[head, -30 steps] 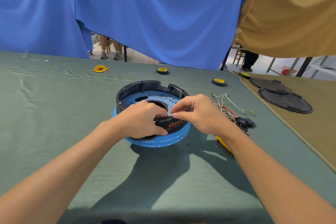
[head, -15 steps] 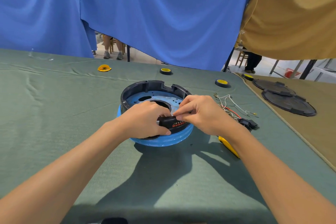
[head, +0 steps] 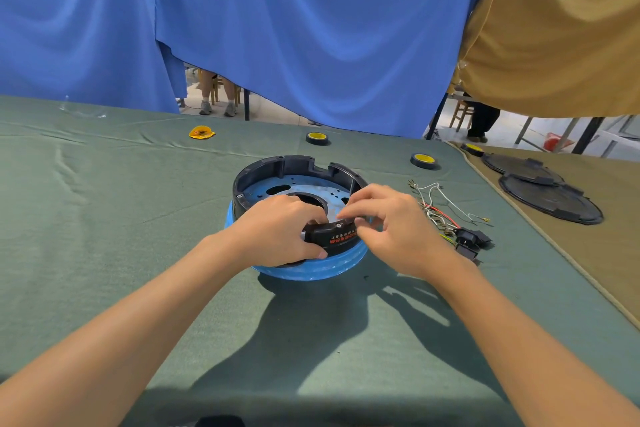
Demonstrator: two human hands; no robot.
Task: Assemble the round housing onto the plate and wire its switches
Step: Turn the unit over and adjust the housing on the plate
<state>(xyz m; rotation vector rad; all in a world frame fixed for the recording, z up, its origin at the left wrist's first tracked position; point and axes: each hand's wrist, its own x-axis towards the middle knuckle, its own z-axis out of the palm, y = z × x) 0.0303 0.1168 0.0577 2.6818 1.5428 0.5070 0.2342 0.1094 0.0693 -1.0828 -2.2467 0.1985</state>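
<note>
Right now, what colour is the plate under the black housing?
The plate is blue, seen best in the head view.

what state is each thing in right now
round black housing, seated on the blue plate, open side up
left hand, grips the housing's near wall
right hand, pinches the housing's near rim
wire bundle, loose on the table, unconnected
black switches, lying beside the housing, not fitted
tape rolls, lying flat
</note>
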